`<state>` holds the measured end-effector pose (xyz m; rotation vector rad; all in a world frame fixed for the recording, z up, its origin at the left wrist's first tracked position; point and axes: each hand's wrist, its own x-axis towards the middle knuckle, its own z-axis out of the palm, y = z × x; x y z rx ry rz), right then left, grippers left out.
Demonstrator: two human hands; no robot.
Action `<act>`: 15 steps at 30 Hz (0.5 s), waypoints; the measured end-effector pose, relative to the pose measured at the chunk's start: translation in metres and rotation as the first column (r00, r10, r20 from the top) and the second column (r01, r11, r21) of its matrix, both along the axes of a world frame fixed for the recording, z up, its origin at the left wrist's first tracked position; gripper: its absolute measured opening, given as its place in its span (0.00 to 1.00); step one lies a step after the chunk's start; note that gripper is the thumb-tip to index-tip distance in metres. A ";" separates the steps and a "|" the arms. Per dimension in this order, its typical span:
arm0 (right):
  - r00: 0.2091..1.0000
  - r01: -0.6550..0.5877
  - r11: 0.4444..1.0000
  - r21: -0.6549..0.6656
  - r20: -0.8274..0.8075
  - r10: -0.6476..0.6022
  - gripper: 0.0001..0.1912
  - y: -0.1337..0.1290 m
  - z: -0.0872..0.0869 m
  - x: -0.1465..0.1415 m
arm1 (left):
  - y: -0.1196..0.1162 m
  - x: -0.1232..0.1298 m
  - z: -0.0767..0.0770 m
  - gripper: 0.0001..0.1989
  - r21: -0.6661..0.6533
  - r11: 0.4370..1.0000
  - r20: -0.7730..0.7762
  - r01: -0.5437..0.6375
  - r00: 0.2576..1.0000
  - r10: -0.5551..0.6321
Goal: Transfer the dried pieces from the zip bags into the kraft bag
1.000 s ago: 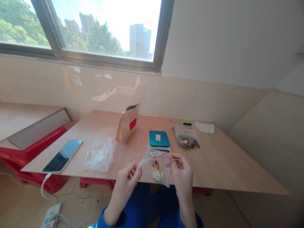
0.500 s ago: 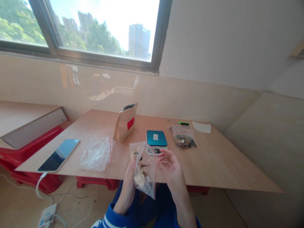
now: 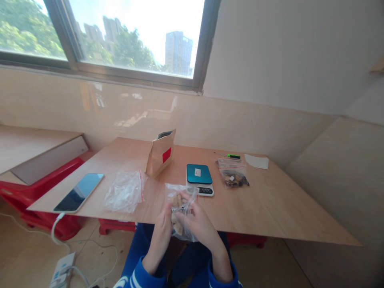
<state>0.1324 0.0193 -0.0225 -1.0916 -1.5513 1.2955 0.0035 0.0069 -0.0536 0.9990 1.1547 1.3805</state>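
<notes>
A clear zip bag [image 3: 183,234] with tan and dark pieces inside is held between my hands, in front of the table's near edge. My left hand [image 3: 163,224] grips its left side. On the right side, my right hand [image 3: 199,224] is closed on the plastic, its fingers partly hidden by the bag. Just beyond stands a small scale [image 3: 199,175] with a blue-green top and a display. Another zip bag [image 3: 235,178], holding brown and dark pieces, lies right of the scale.
A brown paper pouch [image 3: 156,162] with a red label stands behind, left of the scale. Clear empty bags [image 3: 123,194] lie on the left, beside a phone [image 3: 79,193] on a white cable. A green-and-black screwdriver [image 3: 234,156] and white paper [image 3: 257,161] are at the back right.
My right hand has moved left and down from beside the bag's edge and now grips the bag. The bag has become squeezed together. The view has shifted slightly.
</notes>
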 end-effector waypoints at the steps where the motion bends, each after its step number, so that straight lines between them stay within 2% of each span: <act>1: 1.000 -0.001 1.000 -0.005 0.018 0.001 0.28 0.001 0.000 0.000 | 0.001 -0.001 -0.001 0.30 -0.015 1.000 -0.032 0.020 0.999 -0.020; 5: 0.997 -0.016 1.000 -0.011 0.069 0.017 0.24 0.001 0.002 0.001 | 0.003 -0.006 -0.003 0.35 -0.066 0.998 -0.180 0.020 0.983 -0.032; 10: 0.995 -0.033 0.991 -0.133 -0.098 0.020 0.27 0.002 -0.002 -0.005 | -0.003 -0.005 0.001 0.27 0.052 0.996 -0.474 -0.073 0.876 0.089; 12: 0.988 -0.007 0.988 -0.156 -0.154 -0.018 0.27 0.004 -0.005 -0.009 | -0.005 -0.003 0.003 0.26 0.065 0.996 -0.493 -0.054 0.866 0.079; 15: 0.959 0.102 0.979 -0.177 -0.243 -0.144 0.26 0.011 -0.012 -0.015 | 0.000 -0.004 0.002 0.27 0.006 0.999 -0.379 -0.039 0.925 0.038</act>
